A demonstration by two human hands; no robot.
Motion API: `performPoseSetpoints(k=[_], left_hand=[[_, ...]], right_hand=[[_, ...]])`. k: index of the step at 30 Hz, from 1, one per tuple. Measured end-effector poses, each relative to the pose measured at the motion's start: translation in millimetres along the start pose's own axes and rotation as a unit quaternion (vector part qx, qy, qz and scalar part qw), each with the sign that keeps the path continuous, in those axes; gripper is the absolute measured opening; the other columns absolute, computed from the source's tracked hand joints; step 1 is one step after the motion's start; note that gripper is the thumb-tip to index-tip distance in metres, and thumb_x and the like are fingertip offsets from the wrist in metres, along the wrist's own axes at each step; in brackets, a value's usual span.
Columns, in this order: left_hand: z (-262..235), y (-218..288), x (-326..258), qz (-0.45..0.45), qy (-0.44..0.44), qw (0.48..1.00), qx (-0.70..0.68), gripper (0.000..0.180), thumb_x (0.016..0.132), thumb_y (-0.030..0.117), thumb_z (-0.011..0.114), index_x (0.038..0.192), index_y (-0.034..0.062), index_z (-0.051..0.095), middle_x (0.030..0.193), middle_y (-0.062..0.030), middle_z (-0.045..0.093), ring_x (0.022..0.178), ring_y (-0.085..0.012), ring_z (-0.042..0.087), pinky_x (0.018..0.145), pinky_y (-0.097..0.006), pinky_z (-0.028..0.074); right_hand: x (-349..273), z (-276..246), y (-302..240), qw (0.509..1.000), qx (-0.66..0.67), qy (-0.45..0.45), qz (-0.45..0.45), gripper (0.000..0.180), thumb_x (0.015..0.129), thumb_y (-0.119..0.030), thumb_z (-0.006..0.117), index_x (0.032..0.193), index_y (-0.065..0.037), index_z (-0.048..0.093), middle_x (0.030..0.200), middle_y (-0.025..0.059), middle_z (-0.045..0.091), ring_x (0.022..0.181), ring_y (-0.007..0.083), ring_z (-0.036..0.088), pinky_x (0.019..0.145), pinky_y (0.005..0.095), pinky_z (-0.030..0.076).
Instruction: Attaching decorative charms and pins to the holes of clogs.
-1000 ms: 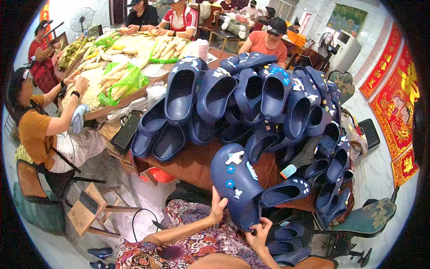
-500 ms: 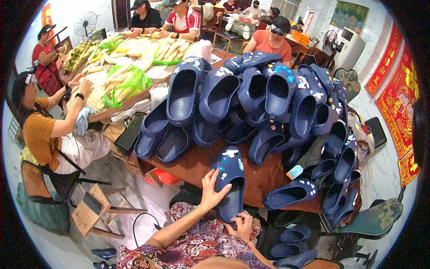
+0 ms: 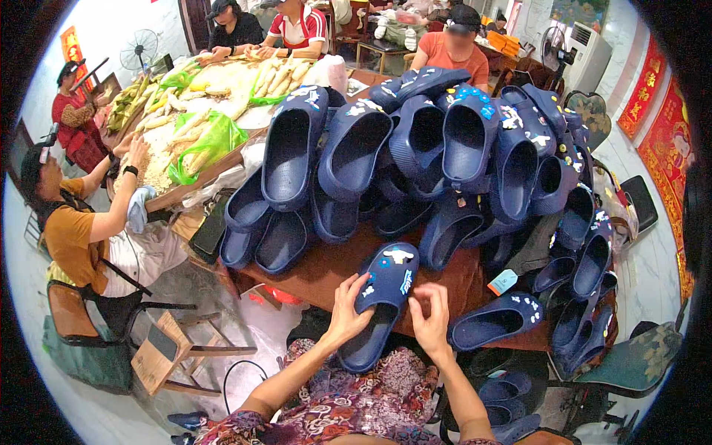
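A dark blue clog-style slipper [image 3: 380,305] with small white and blue charms on its toe lies sole-down at the near edge of the brown table [image 3: 319,271]. My left hand [image 3: 346,310] grips its left side. My right hand [image 3: 430,320] touches its right edge with the fingertips. Behind it rises a big heap of the same dark blue slippers [image 3: 415,156], several of them decorated with charms.
More slippers [image 3: 578,297] trail down the right side and onto the floor. To the left, other people sit around a table of pale vegetables [image 3: 200,96] and green bags. A wooden stool [image 3: 167,348] and a chair [image 3: 74,319] stand at lower left.
The slipper, held up with its top facing me a second ago, has been turned and lowered onto the table edge. Both hands moved up along its sides.
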State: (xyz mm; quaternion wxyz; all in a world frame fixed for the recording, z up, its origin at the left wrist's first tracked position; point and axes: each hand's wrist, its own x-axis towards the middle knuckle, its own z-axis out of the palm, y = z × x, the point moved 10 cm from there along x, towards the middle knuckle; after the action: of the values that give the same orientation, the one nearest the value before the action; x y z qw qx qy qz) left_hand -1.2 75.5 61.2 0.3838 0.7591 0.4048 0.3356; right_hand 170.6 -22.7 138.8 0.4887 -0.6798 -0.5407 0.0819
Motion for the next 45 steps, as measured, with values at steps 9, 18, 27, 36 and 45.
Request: performPoseSetpoints(k=[9, 18, 27, 36, 45], left_hand=[[-4, 24, 14, 0.052, -0.047, 0.997, -0.026, 0.074, 0.074, 0.039, 0.083, 0.135, 0.0084, 0.055, 0.139, -0.0214, 0.047, 0.129, -0.0384, 0.043, 0.108, -0.048, 0.037], [-6, 11, 26, 0.056, -0.096, 0.993, -0.036, 0.052, 0.084, 0.031, 0.073, 0.13, 0.01, 0.061, 0.136, -0.0139, 0.053, 0.127, -0.0301, 0.047, 0.107, -0.042, 0.037], [-1, -7, 58, 0.011, -0.115, 0.991, -0.073, 0.045, 0.085, 0.027, 0.075, 0.124, 0.0064, 0.065, 0.124, -0.0129, 0.059, 0.118, -0.0247, 0.056, 0.095, -0.036, 0.047], [-7, 4, 47, -0.043, -0.115, 0.991, 0.056, 0.04, 0.086, 0.025, 0.074, 0.121, 0.009, 0.068, 0.093, -0.0064, 0.059, 0.082, -0.0141, 0.056, 0.073, -0.028, 0.047], [7, -36, 42, -0.099, -0.133, 0.973, -0.159, 0.057, 0.079, 0.029, 0.082, 0.128, 0.0076, 0.061, 0.078, 0.0049, 0.05, 0.066, -0.0034, 0.048, 0.059, -0.021, 0.041]], right_hand=[[36, 43, 35, 0.997, 0.005, -0.064, 0.047, 0.022, 0.084, -0.022, 0.074, 0.097, -0.006, 0.065, 0.093, 0.0076, 0.057, 0.082, 0.0217, 0.058, 0.066, 0.0337, 0.048], [22, 38, 50, 0.99, 0.094, -0.047, 0.091, 0.015, 0.088, -0.016, 0.07, 0.094, -0.003, 0.065, 0.095, 0.0085, 0.057, 0.082, 0.0185, 0.06, 0.067, 0.0297, 0.051], [3, 44, 104, 0.953, 0.22, -0.059, 0.2, 0.019, 0.101, -0.023, 0.055, 0.102, -0.003, 0.056, 0.088, 0.0023, 0.059, 0.079, 0.0094, 0.059, 0.07, 0.0274, 0.054], [5, 46, 88, 0.968, 0.079, -0.081, 0.224, 0.046, 0.082, -0.04, 0.079, 0.095, -0.004, 0.054, 0.08, 0.006, 0.058, 0.068, 0.0128, 0.056, 0.063, 0.0287, 0.05], [8, 46, 92, 0.975, 0.052, -0.067, 0.204, 0.039, 0.088, -0.034, 0.071, 0.1, -0.002, 0.052, 0.079, 0.0122, 0.061, 0.07, 0.0226, 0.061, 0.065, 0.0369, 0.051]])
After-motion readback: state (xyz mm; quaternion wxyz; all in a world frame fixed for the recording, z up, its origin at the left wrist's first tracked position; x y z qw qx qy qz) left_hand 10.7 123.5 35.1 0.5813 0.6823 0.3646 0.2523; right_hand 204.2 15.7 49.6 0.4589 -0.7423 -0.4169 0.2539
